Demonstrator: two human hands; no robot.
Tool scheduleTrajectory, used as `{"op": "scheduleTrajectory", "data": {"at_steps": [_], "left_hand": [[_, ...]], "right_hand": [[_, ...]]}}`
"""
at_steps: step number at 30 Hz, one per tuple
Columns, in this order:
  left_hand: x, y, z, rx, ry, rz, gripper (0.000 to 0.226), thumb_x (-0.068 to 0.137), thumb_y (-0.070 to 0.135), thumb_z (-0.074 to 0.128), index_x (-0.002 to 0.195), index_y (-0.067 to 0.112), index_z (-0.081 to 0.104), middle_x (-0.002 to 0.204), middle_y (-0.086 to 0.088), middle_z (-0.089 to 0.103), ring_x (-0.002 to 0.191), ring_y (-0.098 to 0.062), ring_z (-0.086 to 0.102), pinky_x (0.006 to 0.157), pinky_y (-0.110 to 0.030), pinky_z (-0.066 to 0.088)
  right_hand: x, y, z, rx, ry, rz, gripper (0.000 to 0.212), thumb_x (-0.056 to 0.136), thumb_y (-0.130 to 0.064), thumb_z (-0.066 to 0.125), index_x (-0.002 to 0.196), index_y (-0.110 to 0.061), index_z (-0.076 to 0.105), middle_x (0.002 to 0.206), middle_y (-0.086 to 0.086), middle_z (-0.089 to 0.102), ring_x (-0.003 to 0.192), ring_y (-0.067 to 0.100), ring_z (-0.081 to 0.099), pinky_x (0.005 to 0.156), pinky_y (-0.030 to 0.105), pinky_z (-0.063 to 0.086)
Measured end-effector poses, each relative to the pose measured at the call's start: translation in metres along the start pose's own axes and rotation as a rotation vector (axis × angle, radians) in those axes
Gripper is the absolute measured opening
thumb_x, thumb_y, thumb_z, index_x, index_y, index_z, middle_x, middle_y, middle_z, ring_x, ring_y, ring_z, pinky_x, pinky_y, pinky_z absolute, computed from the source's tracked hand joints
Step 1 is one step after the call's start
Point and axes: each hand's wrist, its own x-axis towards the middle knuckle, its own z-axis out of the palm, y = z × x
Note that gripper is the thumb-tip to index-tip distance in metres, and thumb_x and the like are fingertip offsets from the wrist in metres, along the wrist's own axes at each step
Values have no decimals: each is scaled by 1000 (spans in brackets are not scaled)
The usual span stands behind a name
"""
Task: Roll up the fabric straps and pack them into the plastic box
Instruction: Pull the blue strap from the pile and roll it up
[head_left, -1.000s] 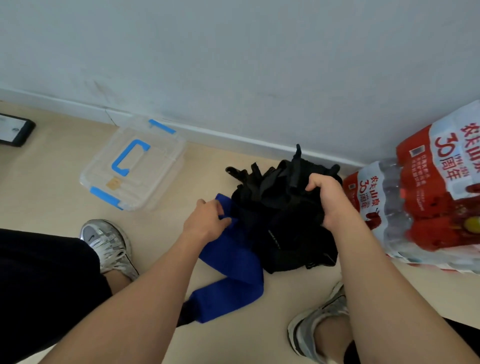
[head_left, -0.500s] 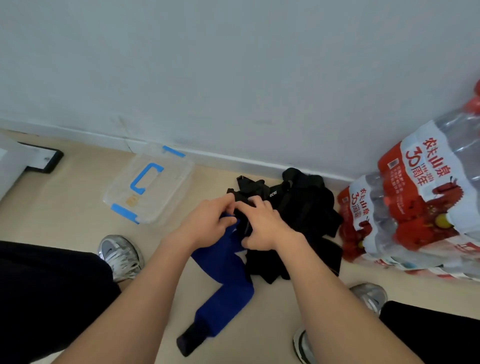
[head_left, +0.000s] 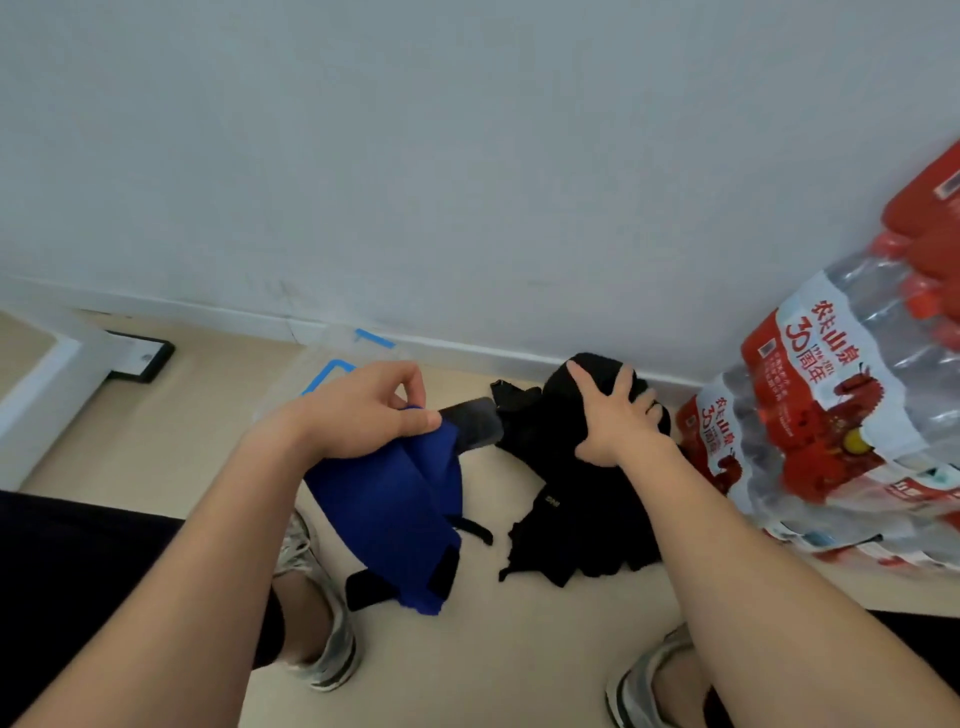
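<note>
In the head view, the blue strap (head_left: 389, 493) is pinched at its top end by the left hand (head_left: 363, 415), just in front of the plastic box (head_left: 324, 376). The right hand (head_left: 613, 421) is spread flat on the black strap pile (head_left: 571, 525). The blue strap is judged soft, limp and light, best rolled from one end.

We look down at a tan floor (head_left: 156, 457) by a white wall. Our left grip (head_left: 358, 415) pinches the top of a blue strap (head_left: 395, 499). The strap hangs down, and its black end is near our left shoe (head_left: 322, 634). Our right grip (head_left: 613, 415) lies flat, fingers spread, on a pile of black straps (head_left: 566, 525). The clear plastic box (head_left: 324, 375) with blue parts sits behind our left grip, mostly hidden. A big pack of water bottles (head_left: 841, 415) stands just beside the black pile.
</note>
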Motion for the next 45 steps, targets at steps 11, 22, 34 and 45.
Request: {"op": "scheduleTrajectory", "data": {"at_steps": [11,22,34,45], "left_hand": [[-10,23,3,-305,100,1,26,99,46,75,99,23,62,90,2,82,66,-10,74,55,-24,55],[-35,22,-19,268,96,-334,52,58,61,99,86,20,83,81,7,78,81,-13,73,68,-31,57],[-28,13,-3,-699,236,-402,17,103,4,65,107,5,81,117,-23,74,86,-29,75,55,-32,63],[-49,43,-38,-397,237,-105,26,76,16,97,98,23,83,80,1,79,72,-16,79,60,-27,59]], "right_hand": [[-61,-80,-62,1173,-175,-570,13,100,-23,78,111,-17,83,109,10,81,92,20,76,93,45,62],[-121,-103,-141,1765,172,-581,15,102,-19,76,90,-11,71,81,9,76,101,34,80,82,49,65],[-143,-82,-138,1171,464,-676,24,111,-30,56,96,-11,55,69,9,77,71,31,79,65,27,54],[-137,-82,-129,1045,255,-626,40,70,-43,96,88,-18,71,67,-17,63,56,0,57,54,13,43]]}}
